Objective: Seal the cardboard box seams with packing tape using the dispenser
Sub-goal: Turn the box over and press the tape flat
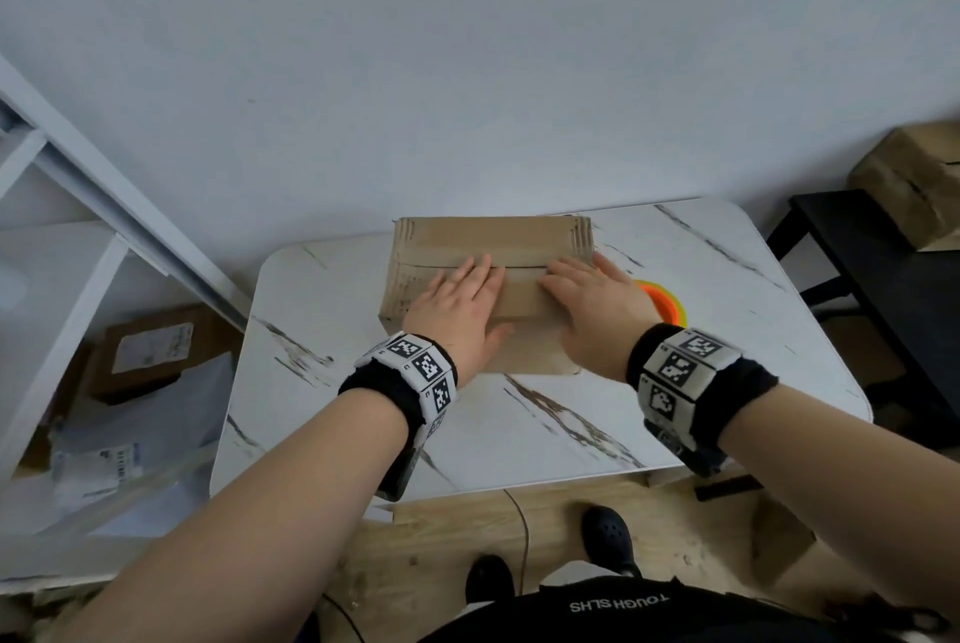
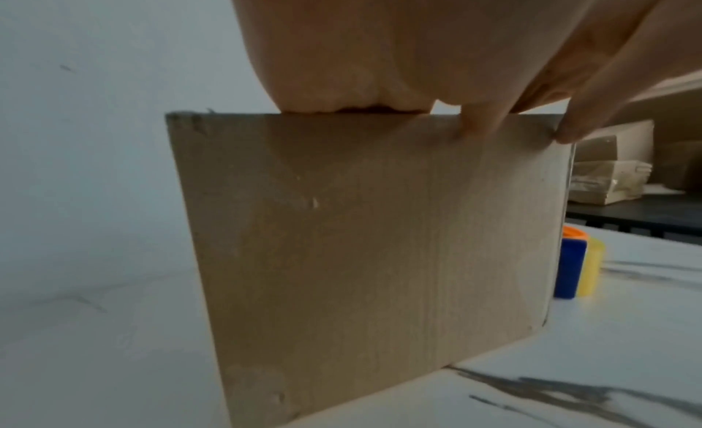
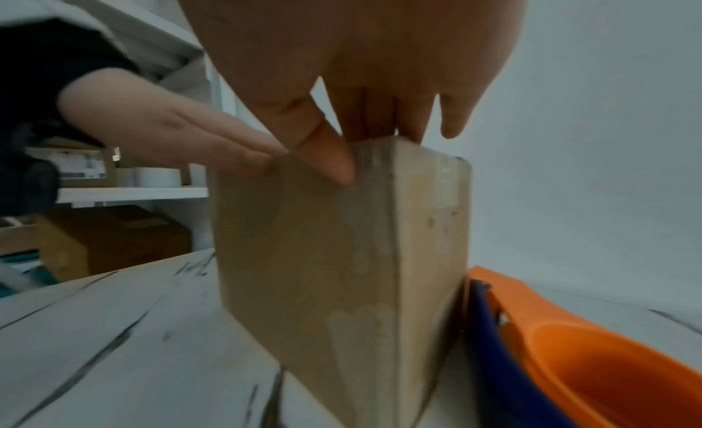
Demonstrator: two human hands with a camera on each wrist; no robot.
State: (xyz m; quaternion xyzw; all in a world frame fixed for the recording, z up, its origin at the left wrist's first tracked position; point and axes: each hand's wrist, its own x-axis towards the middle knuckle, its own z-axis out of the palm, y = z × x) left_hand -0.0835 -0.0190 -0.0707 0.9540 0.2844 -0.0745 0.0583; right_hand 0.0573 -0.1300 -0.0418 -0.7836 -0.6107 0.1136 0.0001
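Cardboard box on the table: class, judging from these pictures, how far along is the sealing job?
Done: the flaps of the box are folded shut, and old tape marks show at its ends. In hand: the left hand and right hand press flat on the top along the middle seam. Left: the tape dispenser lies untouched beside the box, so fresh tape seemingly has yet to go on.

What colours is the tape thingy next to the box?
Orange, blue and yellow tape dispenser; the left wrist view shows it best.
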